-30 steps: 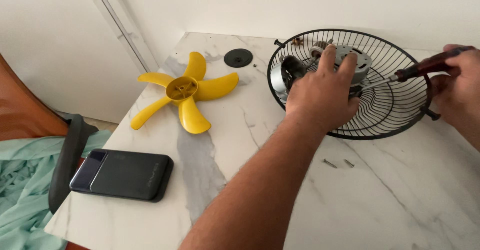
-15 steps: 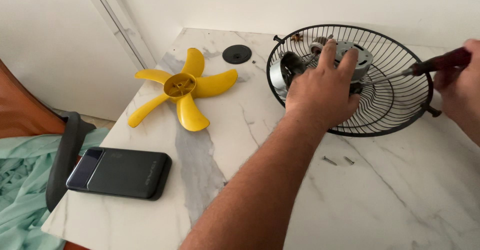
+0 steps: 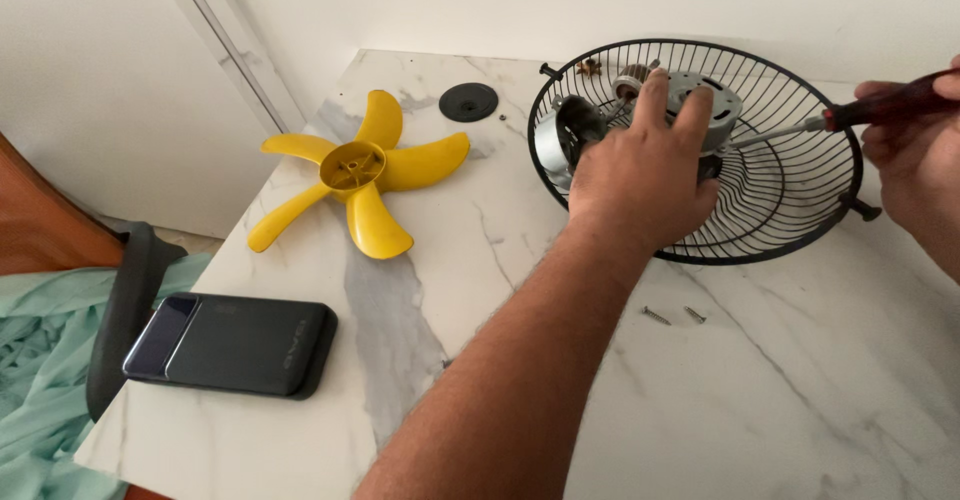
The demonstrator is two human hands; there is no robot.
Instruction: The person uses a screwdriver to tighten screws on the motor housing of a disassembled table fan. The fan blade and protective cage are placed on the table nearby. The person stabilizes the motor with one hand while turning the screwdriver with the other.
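White marble veined in grey makes up the table (image 3: pixel 780 400), and nearest the camera, at its left front corner, lies a dark rectangular power bank (image 3: pixel 232 346) flat on the stone, with a black strap (image 3: pixel 122 315) curving past the table's edge beside it and mint-green cloth (image 3: pixel 35 390) bunched below. Two small loose screws (image 3: pixel 670 314) lie on bare marble just in front of the fan's black wire guard (image 3: pixel 790 215). The left hand (image 3: pixel 645 175) reaches in over the guard's near rim and is clamped on the grey fan motor (image 3: pixel 700 105) that sits inside the guard, fingers spread over the housing and hiding much of it. The right hand (image 3: pixel 915 155), at the picture's right edge, is closed around the dark red handle of a screwdriver (image 3: pixel 850 115), whose metal shaft runs through the guard toward the motor; the tip is hidden behind the housing. Left of the guard, well apart from both hands, a yellow five-bladed fan blade (image 3: pixel 358 172) lies flat, and beyond it a small black round cap (image 3: pixel 468 102). Farthest back, the table meets a plain white wall (image 3: pixel 520 5).
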